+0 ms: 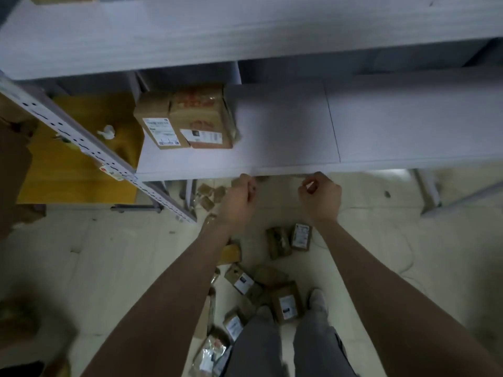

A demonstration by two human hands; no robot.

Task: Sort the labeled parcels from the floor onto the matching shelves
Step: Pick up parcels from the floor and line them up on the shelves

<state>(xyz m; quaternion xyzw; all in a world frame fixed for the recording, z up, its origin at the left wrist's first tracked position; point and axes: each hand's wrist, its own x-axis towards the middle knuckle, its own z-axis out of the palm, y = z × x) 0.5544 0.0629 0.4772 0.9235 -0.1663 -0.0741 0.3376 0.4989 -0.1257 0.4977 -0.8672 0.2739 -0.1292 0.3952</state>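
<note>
Left hand (pixel 239 197) and right hand (pixel 319 197) hover at the front edge of the shelf (pixel 285 126), fingers curled inward; whether either pinches anything cannot be told; two labelled boxes (pixel 187 119) sit touching on the shelf's left; loose parcels (pixel 285 303) lie scattered on the floor (pixel 122 254) around the feet.

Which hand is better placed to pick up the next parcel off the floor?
Probably the right hand: a labelled parcel lies on the floor almost under it, farther from the left hand.
</note>
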